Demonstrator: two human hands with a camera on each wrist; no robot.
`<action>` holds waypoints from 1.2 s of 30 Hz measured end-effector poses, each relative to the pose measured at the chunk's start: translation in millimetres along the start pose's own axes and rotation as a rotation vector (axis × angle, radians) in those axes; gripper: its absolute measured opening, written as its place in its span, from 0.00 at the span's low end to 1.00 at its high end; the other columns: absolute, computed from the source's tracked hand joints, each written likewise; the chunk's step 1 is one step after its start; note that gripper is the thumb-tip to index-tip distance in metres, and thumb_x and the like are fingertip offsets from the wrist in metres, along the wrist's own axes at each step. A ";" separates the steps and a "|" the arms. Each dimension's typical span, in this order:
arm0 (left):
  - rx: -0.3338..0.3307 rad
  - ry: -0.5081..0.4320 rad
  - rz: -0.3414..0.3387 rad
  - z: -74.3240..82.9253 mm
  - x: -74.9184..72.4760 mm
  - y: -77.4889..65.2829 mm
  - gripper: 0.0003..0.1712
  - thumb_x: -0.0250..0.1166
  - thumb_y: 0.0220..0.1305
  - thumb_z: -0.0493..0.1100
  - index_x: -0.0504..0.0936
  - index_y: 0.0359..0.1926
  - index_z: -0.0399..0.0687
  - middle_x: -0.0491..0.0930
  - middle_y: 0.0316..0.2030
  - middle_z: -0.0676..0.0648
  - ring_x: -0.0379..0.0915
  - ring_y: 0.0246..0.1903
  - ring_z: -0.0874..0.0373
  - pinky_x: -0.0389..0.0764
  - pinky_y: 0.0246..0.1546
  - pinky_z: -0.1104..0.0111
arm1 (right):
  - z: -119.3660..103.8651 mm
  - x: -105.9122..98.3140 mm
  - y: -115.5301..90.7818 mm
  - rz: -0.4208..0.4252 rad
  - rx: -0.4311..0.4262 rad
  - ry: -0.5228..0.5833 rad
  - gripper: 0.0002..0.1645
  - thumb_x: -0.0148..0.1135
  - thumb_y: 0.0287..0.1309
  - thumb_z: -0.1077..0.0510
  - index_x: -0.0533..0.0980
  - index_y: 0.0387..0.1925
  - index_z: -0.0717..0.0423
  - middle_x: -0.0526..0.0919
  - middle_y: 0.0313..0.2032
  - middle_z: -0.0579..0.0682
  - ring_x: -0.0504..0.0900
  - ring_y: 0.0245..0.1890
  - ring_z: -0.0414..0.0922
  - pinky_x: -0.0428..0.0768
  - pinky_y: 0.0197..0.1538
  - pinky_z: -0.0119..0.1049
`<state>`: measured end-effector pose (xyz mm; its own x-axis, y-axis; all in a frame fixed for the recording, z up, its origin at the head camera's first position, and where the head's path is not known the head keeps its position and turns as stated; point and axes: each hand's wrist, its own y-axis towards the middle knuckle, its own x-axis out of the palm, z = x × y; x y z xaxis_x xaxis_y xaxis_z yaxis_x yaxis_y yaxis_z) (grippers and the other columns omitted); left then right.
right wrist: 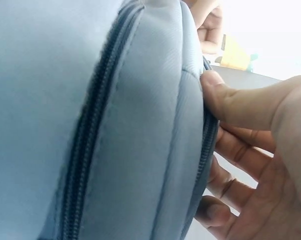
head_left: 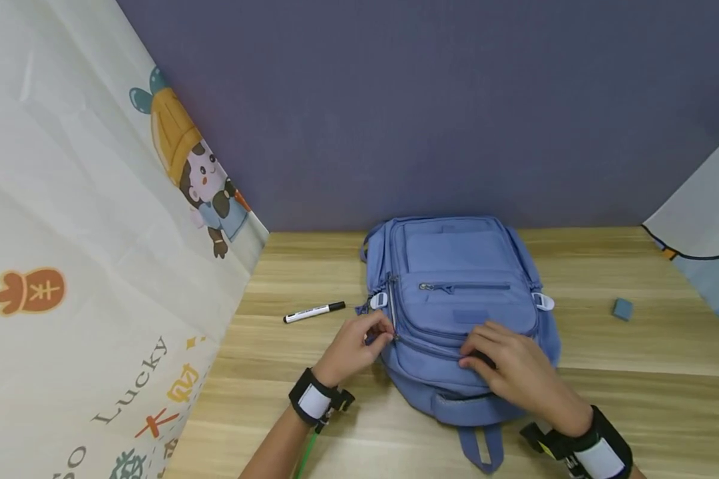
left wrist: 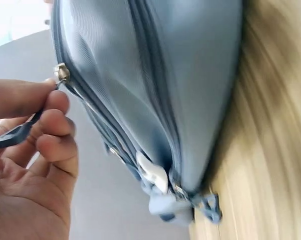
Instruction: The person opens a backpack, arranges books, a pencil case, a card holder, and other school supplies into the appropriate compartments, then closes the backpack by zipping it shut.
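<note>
A blue backpack [head_left: 449,253] lies on the wooden table, its front pockets facing up and its top loop toward me. At its left side, my left hand [head_left: 355,346] pinches a zipper pull; in the left wrist view the dark pull tab [left wrist: 14,136] crosses the fingers below the metal slider [left wrist: 61,72]. My right hand [head_left: 512,366] holds the fabric along the same pocket's edge near the middle. Seen from the right wrist, the thumb [right wrist: 215,92] presses on the seam beside the zipper [right wrist: 205,140], with the other fingers curled behind it.
A black-capped white marker [head_left: 314,313] lies left of the backpack. To the right is a small blue-grey block [head_left: 622,309]. A dark panel [head_left: 431,113] stands behind the table, and a printed white curtain [head_left: 96,219] hangs at the left. White buckles [head_left: 542,301] sit on the bag's sides.
</note>
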<state>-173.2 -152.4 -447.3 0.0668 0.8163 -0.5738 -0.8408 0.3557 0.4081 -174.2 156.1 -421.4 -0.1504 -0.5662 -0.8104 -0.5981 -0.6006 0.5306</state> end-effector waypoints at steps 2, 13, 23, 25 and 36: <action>-0.041 -0.019 -0.005 -4.7 -2.2 1.8 0.08 0.67 0.68 0.30 0.83 0.38 0.47 0.84 0.30 0.51 0.73 0.30 0.69 0.76 0.32 0.73 | -0.4 -0.4 -1.1 0.000 0.000 0.001 0.19 0.86 0.45 0.55 0.80 0.33 0.38 0.81 0.33 0.32 0.76 0.34 0.32 0.79 0.35 0.32; -0.066 0.017 0.002 -23.0 -7.5 24.2 0.06 0.66 0.70 0.30 0.83 0.39 0.45 0.86 0.31 0.48 0.77 0.31 0.64 0.80 0.35 0.71 | -3.1 -3.0 -0.6 0.013 -0.026 0.021 0.18 0.85 0.46 0.57 0.81 0.33 0.39 0.81 0.34 0.31 0.76 0.34 0.32 0.78 0.35 0.31; -0.059 0.236 0.021 -54.3 -11.5 52.3 0.04 0.68 0.71 0.32 0.85 0.41 0.44 0.87 0.35 0.49 0.79 0.32 0.62 0.80 0.36 0.70 | -5.7 -2.1 -2.6 0.020 -0.045 0.026 0.17 0.84 0.47 0.57 0.81 0.33 0.39 0.80 0.35 0.31 0.76 0.35 0.31 0.79 0.38 0.31; -0.076 0.245 0.014 -60.6 -12.6 57.5 0.03 0.68 0.72 0.33 0.84 0.43 0.44 0.87 0.37 0.48 0.80 0.35 0.60 0.81 0.38 0.69 | -5.9 -1.1 -3.0 0.021 -0.048 0.035 0.18 0.85 0.47 0.56 0.81 0.33 0.38 0.80 0.34 0.30 0.75 0.35 0.31 0.78 0.38 0.30; -0.065 0.273 0.047 -83.1 -13.3 81.9 0.04 0.68 0.70 0.31 0.84 0.42 0.42 0.87 0.37 0.45 0.82 0.36 0.56 0.83 0.40 0.64 | -7.4 0.9 -3.5 0.021 -0.035 0.046 0.17 0.84 0.48 0.57 0.81 0.32 0.39 0.79 0.34 0.30 0.72 0.33 0.30 0.75 0.35 0.26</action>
<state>-287.6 -172.0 -465.2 -0.1124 0.6754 -0.7288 -0.8727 0.2836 0.3974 -166.4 153.5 -422.2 -0.1262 -0.6037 -0.7872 -0.5672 -0.6072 0.5565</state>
